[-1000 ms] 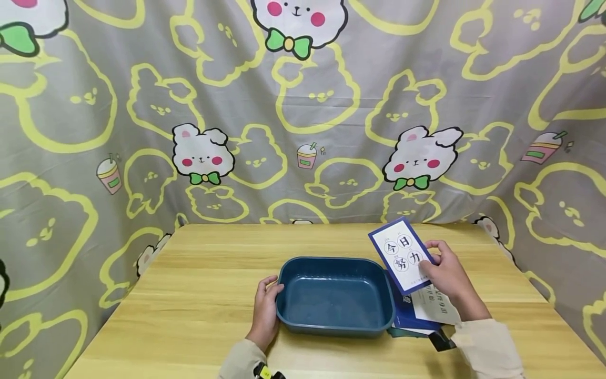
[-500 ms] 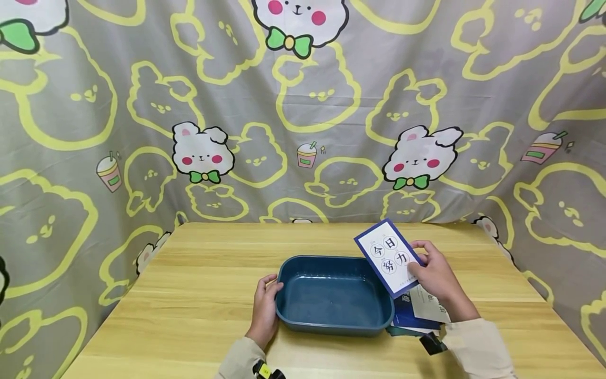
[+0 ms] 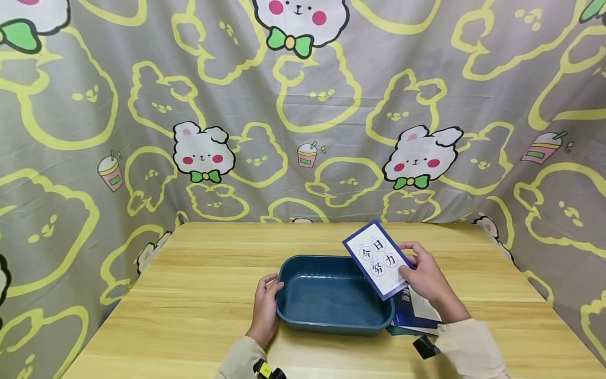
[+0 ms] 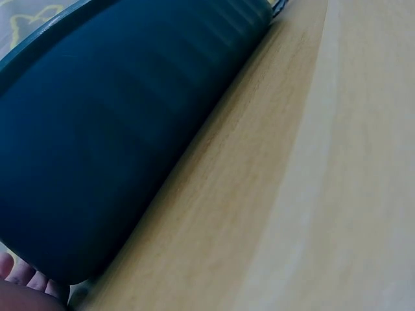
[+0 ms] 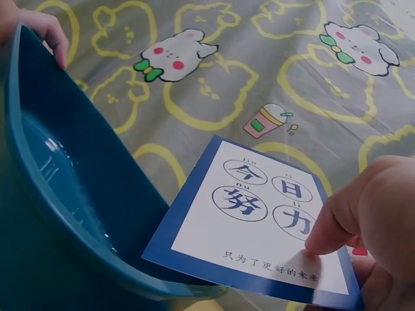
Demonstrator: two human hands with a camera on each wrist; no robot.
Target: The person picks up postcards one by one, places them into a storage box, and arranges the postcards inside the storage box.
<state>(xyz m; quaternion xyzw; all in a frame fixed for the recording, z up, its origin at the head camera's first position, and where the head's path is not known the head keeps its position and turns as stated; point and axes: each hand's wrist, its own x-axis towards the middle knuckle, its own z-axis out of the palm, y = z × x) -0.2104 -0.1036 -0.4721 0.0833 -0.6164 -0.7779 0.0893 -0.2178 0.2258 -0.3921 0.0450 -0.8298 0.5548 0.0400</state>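
Observation:
A dark teal plastic basin point(image 3: 331, 295) sits on the wooden table. At its left end my left hand point(image 3: 265, 310) holds the rim, fingertips curled over the edge; the left wrist view catches only a few fingers point(image 4: 32, 277) by the basin's corner. My right hand point(image 3: 428, 279) pinches a blue-bordered white card point(image 3: 376, 260) by its right edge, thumb on the printed face. Four large Chinese characters in circles show on the card point(image 5: 253, 227). It is tilted and overlaps the basin's right end in view, partly over the interior.
Several more printed cards point(image 3: 414, 313), blue, pale and green, lie overlapping on the table against the basin's right side, partly hidden by the right hand. A patterned grey cloth point(image 3: 303, 116) hangs behind and beside the wooden table point(image 3: 189, 295).
My right hand has moved left with the card, from above the card pile to over the basin's right end. My left hand and the basin stay in place.

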